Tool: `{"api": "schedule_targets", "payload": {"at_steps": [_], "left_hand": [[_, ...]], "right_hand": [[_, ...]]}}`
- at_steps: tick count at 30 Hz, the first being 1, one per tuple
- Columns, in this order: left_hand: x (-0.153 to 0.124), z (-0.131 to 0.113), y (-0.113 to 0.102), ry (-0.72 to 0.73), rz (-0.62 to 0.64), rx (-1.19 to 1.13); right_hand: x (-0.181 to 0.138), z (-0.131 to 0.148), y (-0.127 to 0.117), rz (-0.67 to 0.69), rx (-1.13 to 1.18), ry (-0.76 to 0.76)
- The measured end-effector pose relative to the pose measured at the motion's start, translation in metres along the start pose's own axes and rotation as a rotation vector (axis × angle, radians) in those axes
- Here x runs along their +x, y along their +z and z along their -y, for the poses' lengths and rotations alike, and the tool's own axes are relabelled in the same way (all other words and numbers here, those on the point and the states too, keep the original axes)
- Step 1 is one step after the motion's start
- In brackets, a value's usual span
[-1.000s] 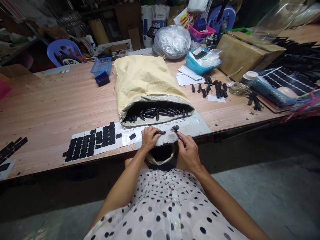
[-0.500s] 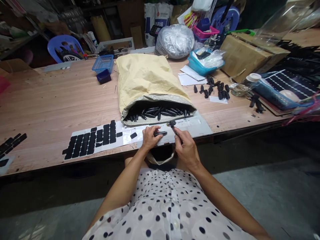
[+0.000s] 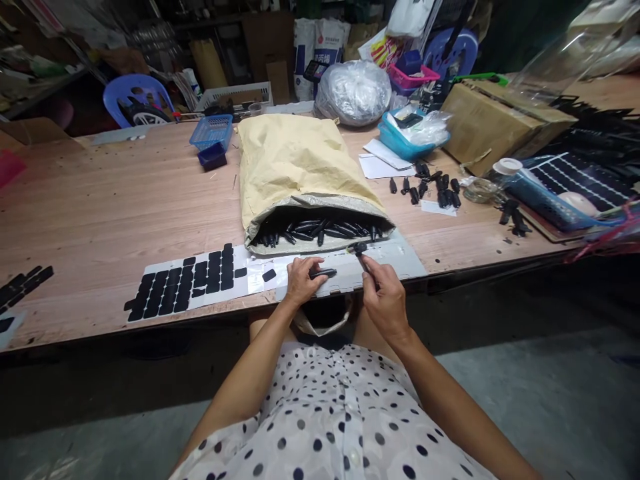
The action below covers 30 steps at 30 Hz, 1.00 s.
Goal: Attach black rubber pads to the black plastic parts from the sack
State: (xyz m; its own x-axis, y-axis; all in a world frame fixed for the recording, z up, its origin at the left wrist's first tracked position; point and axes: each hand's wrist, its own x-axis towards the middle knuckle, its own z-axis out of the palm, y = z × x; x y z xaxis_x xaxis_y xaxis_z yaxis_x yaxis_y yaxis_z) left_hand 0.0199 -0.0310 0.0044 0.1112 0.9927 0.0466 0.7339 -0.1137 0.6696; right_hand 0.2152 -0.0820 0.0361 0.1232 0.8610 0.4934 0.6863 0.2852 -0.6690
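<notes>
My left hand [image 3: 302,280] is closed on a slim black tapered part [image 3: 324,273], holding it over the grey board [image 3: 400,257] at the table's front edge. To its right, my right hand [image 3: 386,293] grips the handle of a small dark-headed hammer [image 3: 358,249], whose head is up and apart from the part. Just behind both hands lies a yellow paper sack [image 3: 300,153], its mouth facing me. Many similar black parts [image 3: 320,229] fill that opening.
Left of my hands, rows of black pads [image 3: 183,283] stick to a white sheet. Loose black pieces [image 3: 443,187] lie at the right, near a cardboard box [image 3: 493,123] and a blue basin [image 3: 407,137]. Between my knees an open bag [image 3: 325,317] hangs below the edge.
My right hand and the hammer have shifted to the right, away from the part in my left hand. The left hand keeps its hold; the whole view has moved slightly.
</notes>
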Motion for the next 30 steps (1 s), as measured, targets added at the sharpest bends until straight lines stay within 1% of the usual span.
{"api": "schedule_targets", "payload": {"at_steps": [3,7,9,11,12,14,17,19,21,23,26,28,30], "left_hand": [[0.0,-0.001,0.0,-0.007,-0.004,0.012],[0.002,-0.002,-0.004,-0.016,0.01,-0.019],[0.002,-0.003,-0.007,-0.041,-0.008,-0.098],[0.0,-0.007,-0.011,-0.095,-0.032,-0.271],[-0.001,-0.009,-0.013,-0.142,-0.034,-0.395],[-0.004,-0.016,-0.017,-0.285,-0.001,-0.689],[-0.008,-0.027,-0.023,-0.548,0.111,-1.087],[-0.01,-0.033,-0.028,-0.686,0.187,-1.259],[-0.011,-0.038,-0.031,-0.777,0.243,-1.368],[-0.011,-0.04,-0.034,-0.836,0.281,-1.436],[-0.012,-0.041,-0.035,-0.885,0.315,-1.475],[-0.012,-0.04,-0.034,-0.887,0.33,-1.465],[-0.011,-0.038,-0.031,-0.845,0.321,-1.409]], "right_hand": [[-0.001,-0.012,-0.004,-0.032,0.024,0.071],[-0.017,-0.028,-0.001,-0.035,0.087,0.208],[-0.023,-0.032,0.0,-0.03,0.121,0.259],[-0.027,-0.033,0.001,-0.021,0.155,0.299],[-0.027,-0.033,0.001,-0.016,0.171,0.318],[-0.026,-0.032,0.001,0.001,0.202,0.36],[-0.024,-0.032,0.003,0.036,0.244,0.411],[-0.025,-0.032,0.005,0.049,0.268,0.431],[-0.026,-0.032,0.006,0.052,0.288,0.448],[-0.027,-0.032,0.008,0.053,0.308,0.465],[-0.028,-0.031,0.009,0.049,0.334,0.486],[-0.028,-0.03,0.009,0.047,0.347,0.498],[-0.028,-0.03,0.009,0.045,0.355,0.503]]}}
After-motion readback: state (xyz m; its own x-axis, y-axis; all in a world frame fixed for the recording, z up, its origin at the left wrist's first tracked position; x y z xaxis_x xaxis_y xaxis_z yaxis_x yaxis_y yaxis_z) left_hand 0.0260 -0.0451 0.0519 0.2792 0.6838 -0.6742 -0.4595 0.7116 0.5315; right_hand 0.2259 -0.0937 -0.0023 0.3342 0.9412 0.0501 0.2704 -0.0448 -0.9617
